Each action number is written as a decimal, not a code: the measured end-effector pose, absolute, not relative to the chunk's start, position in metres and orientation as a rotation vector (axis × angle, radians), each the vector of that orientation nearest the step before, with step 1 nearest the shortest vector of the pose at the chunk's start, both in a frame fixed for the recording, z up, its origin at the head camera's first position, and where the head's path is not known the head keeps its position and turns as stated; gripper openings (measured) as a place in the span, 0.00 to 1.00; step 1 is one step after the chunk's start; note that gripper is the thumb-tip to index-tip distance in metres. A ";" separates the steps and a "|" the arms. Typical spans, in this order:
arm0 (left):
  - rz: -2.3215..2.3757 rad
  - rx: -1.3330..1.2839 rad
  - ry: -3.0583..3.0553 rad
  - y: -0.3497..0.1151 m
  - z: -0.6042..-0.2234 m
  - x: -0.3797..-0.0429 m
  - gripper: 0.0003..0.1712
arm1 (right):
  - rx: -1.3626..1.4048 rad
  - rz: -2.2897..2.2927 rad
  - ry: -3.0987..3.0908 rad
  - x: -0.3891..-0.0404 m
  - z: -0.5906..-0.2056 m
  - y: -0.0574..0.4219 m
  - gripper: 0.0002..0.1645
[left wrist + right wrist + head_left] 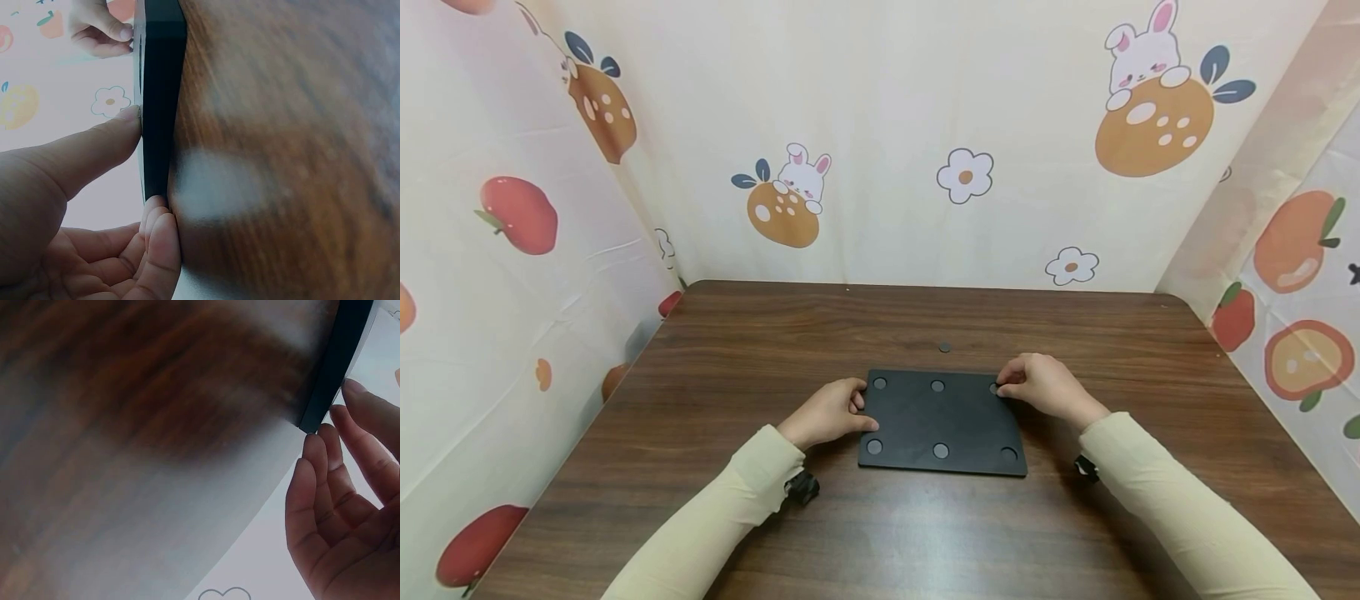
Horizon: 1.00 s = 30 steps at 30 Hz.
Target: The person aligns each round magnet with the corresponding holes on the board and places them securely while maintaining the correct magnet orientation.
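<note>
A thin black rectangular board point(942, 421) lies on the table, with round recesses along its far and near edges. Flat grey discs fill several recesses, among them one at the near middle point(941, 451); the near right recess point(1008, 454) looks dark. My left hand point(831, 412) grips the board's left edge, thumb on the top face and fingers against the side, as the left wrist view shows. At the far right corner, the thumb and index finger of my right hand point(1047, 385) pinch at a grey disc point(994, 388), mostly covered by the fingertips. The other right fingers curve beside the board's edge.
One loose dark grey disc point(944, 347) lies on the brown wooden table point(760, 333) just beyond the board. Patterned curtains point(887, 108) hang along the table's back and both sides.
</note>
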<state>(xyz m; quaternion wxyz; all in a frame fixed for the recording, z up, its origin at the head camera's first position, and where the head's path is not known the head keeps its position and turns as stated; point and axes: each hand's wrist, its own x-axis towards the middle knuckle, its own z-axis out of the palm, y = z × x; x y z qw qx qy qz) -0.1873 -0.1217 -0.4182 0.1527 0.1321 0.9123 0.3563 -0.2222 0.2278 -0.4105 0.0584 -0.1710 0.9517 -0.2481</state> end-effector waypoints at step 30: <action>1.024 0.369 2.601 -0.123 -0.419 -0.188 0.38 | -0.359 -1.032 2.847 -0.230 -0.393 0.217 0.15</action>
